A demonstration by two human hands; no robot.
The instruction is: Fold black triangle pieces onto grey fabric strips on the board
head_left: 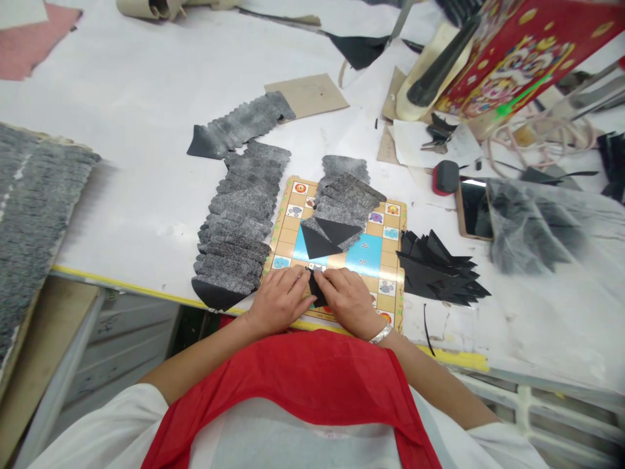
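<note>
A small black piece (317, 291) lies between my two hands over the colourful game board (289, 238). My left hand (280, 299) has its fingers bent around the piece's left edge, and my right hand (349, 301) holds its right side. Just beyond them, grey overlapping pieces (344, 202) with black triangular ends rest on the board. A long stack of grey and black pieces (239, 221) lies left of the board. To the right is a pile of pointed black pieces (439, 268).
Another grey strip (244, 124) touches a tan card (312, 96) farther back. At the right are a phone (474, 208), a small black and red case (445, 177), a clear plastic bag (532, 225) and a red box (532, 55). A grey textured stack (39, 189) stands far left.
</note>
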